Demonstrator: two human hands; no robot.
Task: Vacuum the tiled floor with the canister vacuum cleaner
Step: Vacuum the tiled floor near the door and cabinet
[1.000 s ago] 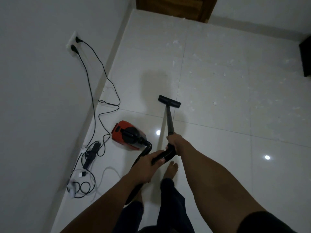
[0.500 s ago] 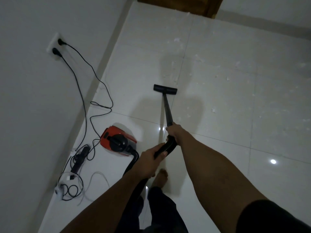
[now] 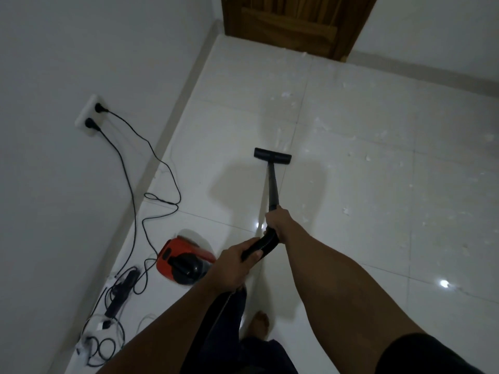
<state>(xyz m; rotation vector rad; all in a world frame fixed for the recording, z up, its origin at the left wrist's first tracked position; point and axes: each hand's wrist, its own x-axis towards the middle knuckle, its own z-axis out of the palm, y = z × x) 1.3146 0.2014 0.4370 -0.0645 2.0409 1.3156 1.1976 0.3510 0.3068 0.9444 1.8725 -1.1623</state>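
I work the canister vacuum's wand [image 3: 272,184] across the white tiled floor [image 3: 378,238], my right hand [image 3: 276,221] wrapped tight around the wand's lower end and my left hand [image 3: 237,261] closed on the black hose handle [image 3: 262,245] just behind it. The floor nozzle [image 3: 272,154] sits flat on the tile, well ahead of the red canister [image 3: 183,259] and to its right. The wand's long axis runs from my hands straight away from me toward the wooden door [image 3: 294,25], with the nozzle bar set crosswise to it. White scraps [image 3: 345,211] lie scattered ahead and to the right of the nozzle, so much of the floor looks uncleaned. The risk, as I judge it, lies behind: the canister rests beside loose cords [image 3: 151,195] trailing from the wall socket [image 3: 90,116], and a hard pull forward on the hose could drag it into them, snag a plug, or tip the canister.
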